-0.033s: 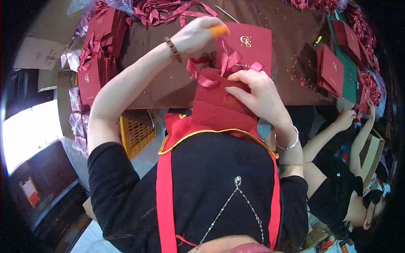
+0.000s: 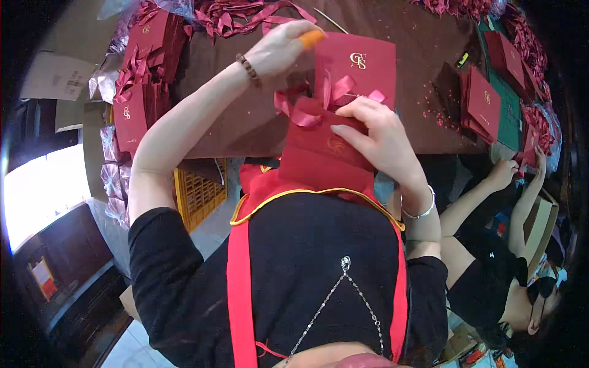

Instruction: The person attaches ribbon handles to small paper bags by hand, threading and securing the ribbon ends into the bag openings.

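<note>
Frame centre: clamps red bag [image 2: 300, 140] with ribbon bow [image 2: 305, 116] in right hand [image 2: 381, 132] | upper centre: shows orange piece [image 2: 311, 39] at left hand [image 2: 280, 49], cannot tell grip

The left hand [image 2: 279, 50], with the orange cover [image 2: 311, 40] at its fingers, shifts slightly left and away from the body, exposing more of the rear red bag [image 2: 374, 52]. The ribbon bow [image 2: 343, 89] and the right hand [image 2: 381, 136] shift slightly right. Gold print [image 2: 336, 145] shows more clearly.
</note>
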Available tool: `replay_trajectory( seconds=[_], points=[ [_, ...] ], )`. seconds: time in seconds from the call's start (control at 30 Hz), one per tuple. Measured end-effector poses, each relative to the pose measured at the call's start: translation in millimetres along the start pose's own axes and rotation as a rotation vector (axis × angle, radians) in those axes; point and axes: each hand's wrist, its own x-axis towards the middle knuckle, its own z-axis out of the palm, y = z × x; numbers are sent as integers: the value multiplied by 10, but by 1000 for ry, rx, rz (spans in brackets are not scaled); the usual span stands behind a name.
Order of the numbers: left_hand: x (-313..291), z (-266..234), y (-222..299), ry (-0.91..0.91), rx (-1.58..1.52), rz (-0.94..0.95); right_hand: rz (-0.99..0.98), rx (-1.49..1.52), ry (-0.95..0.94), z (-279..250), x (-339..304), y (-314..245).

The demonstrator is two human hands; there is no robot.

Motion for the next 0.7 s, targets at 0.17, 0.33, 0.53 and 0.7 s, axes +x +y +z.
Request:
replay_trajectory(
  seconds=[0.17,0.33,0.53,0.7],
  points=[
    [-234,-55,-314,-179,765,-245,141,-21,41,-74,-88,68],
    [-468,169,-474,-286,137,-488,90,-65,78,-53,-91,80],
    [-519,453,-624,-55,-1110,-578,33,-259,36,38,-99,56],
    [-365,106,-819,151,-1499,-306,173,-53,41,79,-140,65]
  ],
)
